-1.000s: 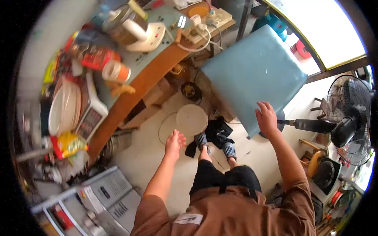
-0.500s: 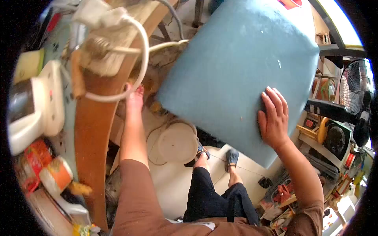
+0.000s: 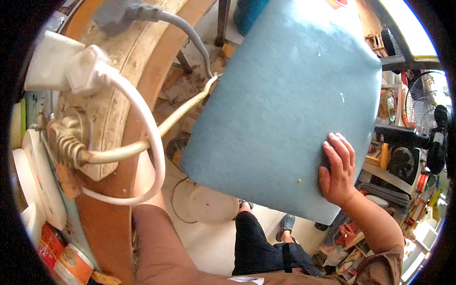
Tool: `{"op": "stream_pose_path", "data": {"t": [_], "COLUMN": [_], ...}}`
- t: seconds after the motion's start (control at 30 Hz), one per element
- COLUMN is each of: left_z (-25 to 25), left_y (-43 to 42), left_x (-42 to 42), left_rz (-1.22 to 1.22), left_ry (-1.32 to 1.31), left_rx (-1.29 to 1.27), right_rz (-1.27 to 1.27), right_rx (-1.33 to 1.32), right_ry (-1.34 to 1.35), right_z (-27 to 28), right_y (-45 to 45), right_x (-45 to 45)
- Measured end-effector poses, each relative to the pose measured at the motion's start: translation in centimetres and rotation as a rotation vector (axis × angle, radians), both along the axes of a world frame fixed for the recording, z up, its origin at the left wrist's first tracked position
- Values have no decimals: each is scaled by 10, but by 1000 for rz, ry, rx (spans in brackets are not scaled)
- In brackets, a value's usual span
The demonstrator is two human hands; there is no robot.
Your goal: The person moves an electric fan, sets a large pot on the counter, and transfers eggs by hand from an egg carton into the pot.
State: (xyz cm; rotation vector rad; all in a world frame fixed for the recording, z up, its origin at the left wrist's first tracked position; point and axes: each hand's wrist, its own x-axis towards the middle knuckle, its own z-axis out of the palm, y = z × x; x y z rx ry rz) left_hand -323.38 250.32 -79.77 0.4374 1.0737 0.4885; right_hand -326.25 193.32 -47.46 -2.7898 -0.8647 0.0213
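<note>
My right hand [image 3: 339,168] lies flat near the right edge of a large blue panel-like surface [image 3: 266,118], fingers together and stretched out, with nothing in it. My left forearm [image 3: 145,185] reaches forward beneath the wooden edge [image 3: 107,221] at the left; the hand itself is hidden behind the wood and cords. Above it, a worn power strip [image 3: 121,95] carries a white plug [image 3: 88,71], a dirty cream plug [image 3: 71,137] and a grey plug [image 3: 142,13]. The white cord [image 3: 154,142] loops down across the wooden edge.
Below the panel stands a round whitish stool-like disc [image 3: 213,205] near my feet. A black fan [image 3: 430,133] stands at the right beside cluttered shelves. At lower left are a white appliance [image 3: 42,175] and an orange-labelled container [image 3: 73,266].
My view has moved closer to the power strip. My left hand, partly visible before, has gone out of sight behind the wood. My right hand stays on the blue panel, lower in view.
</note>
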Motion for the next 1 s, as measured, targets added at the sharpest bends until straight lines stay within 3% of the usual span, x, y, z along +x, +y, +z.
{"op": "stream_pose_path", "data": {"t": [0.23, 0.57, 0.67, 0.73, 0.8, 0.9, 0.93, 1.0], "left_z": [25, 162, 199, 204, 204, 246, 236, 254], "left_y": [-15, -83, -115, -130, -150, -215, -220, -262], "left_x": [-36, -97, -140, -185, -235, -298, -331, -384], "left_rz": [12, -45, 166, 163, 63, 136, 203, 148], "left_ry": [-100, -449, -228, -244, -254, -112, -16, 12], "left_rx": [107, 339, 60, 28, 160, 122, 154, 190], "right_rz": [11, -22, -37, -26, -26, -2, -6, -7], "right_rx": [-10, 45, 72, 111, 93, 197, 202, 223], "right_ry": [13, -54, -70, -62, -84, -152, -179, -221], "right_z": [1, -1, 3, 2, 7, -5, -7, -9], "right_y": [-4, -5, -7, -11, -15, -20, -21, -22], "right_x": [-1, -7, -8, -10, -13, -15, -17, -16]}}
